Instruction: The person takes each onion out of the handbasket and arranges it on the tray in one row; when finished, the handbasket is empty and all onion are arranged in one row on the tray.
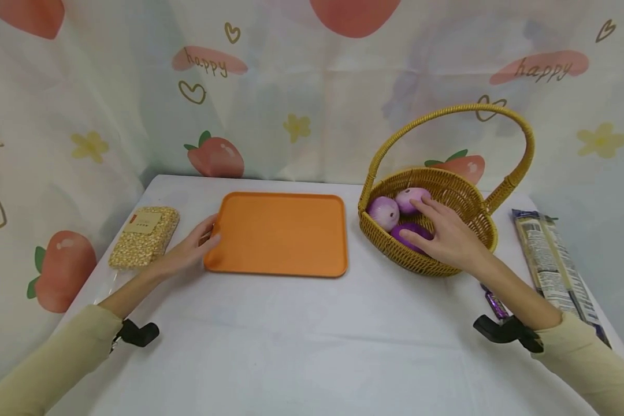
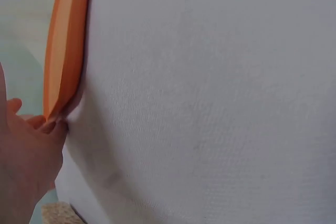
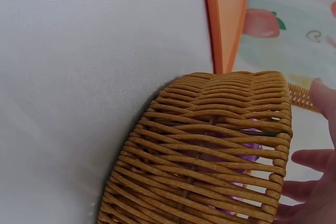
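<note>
Two pale sleeves come in over the table's near edge, leading to bare hands. At the tray, which lies flat toward the far edge of the table, the left hand meets the left rim with its fingertips; the left wrist view shows the contact, but I cannot tell whether thumb and fingers pinch it. Near the far right corner stands a basket with a tall handle, and the right hand is inside its rim, thumb and fingers spread wide, gripping nothing. Beneath them, by the basket's left side, sit a left pale onion, an upper pale onion and a dark onion. I would expect the onions to be firm and fairly light, with smooth skins that may slip and flesh that could bruise if squeezed hard; each is best taken round its widest part, thumb opposite fingers. Likely stiff and light, the tray could slide on the cloth, so its raised rim is the place to hold. A bag of corn lies by the left edge, a long packet along the right, and a small wrapped sweet beside the right forearm.
</note>
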Demonstrator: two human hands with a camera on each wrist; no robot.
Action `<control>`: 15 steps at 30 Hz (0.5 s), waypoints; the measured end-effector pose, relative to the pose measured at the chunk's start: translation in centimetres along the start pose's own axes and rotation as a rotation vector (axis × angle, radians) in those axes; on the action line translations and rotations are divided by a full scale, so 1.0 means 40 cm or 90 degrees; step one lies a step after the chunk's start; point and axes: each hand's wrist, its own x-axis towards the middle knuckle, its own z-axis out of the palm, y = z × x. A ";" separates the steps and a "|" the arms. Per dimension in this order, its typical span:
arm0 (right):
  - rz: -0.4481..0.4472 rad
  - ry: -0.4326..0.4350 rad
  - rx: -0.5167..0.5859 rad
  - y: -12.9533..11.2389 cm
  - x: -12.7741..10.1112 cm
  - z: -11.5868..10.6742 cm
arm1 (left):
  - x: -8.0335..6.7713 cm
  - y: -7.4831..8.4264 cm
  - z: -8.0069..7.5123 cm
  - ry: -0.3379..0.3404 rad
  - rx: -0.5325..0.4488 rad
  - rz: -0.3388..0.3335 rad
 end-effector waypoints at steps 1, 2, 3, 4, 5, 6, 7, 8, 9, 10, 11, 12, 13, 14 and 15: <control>-0.002 0.002 0.005 0.001 0.000 0.002 | 0.002 -0.004 -0.001 0.003 -0.002 0.000; -0.004 0.004 0.007 0.001 -0.001 0.004 | 0.003 -0.008 -0.002 0.007 -0.005 -0.001; -0.005 0.004 0.010 0.002 -0.001 0.006 | 0.004 -0.010 -0.003 0.010 -0.006 -0.003; -0.007 0.005 0.009 0.002 -0.001 0.008 | 0.004 -0.011 -0.005 0.011 -0.007 -0.006; -0.007 0.006 0.009 0.003 -0.001 0.010 | 0.004 -0.013 -0.006 0.011 -0.006 -0.009; -0.007 0.006 0.008 0.003 -0.002 0.012 | 0.004 -0.014 -0.007 0.009 -0.004 -0.012; -0.007 0.005 0.007 0.003 -0.001 0.013 | 0.004 -0.015 -0.007 0.008 -0.003 -0.015; -0.006 0.004 0.005 0.003 -0.001 0.014 | 0.003 -0.016 -0.007 0.006 -0.005 -0.015; -0.005 0.002 0.006 0.003 -0.001 0.015 | 0.003 -0.017 -0.007 0.004 -0.007 -0.015; -0.004 0.001 0.005 0.003 -0.001 0.015 | 0.003 -0.019 -0.006 0.002 -0.010 -0.013; -0.002 0.000 0.006 0.003 -0.001 0.016 | 0.003 -0.020 -0.006 -0.001 -0.013 -0.010; -0.002 -0.001 0.006 0.002 -0.001 0.016 | 0.003 -0.021 -0.004 -0.004 -0.016 -0.006; -0.002 -0.003 0.008 0.002 -0.001 0.016 | 0.003 -0.023 -0.004 -0.007 -0.017 -0.003; -0.001 -0.004 0.008 0.001 -0.002 0.016 | 0.003 -0.025 -0.003 -0.010 -0.017 -0.003; -0.001 -0.005 0.009 0.001 -0.002 0.016 | 0.003 -0.027 -0.004 -0.013 -0.012 -0.005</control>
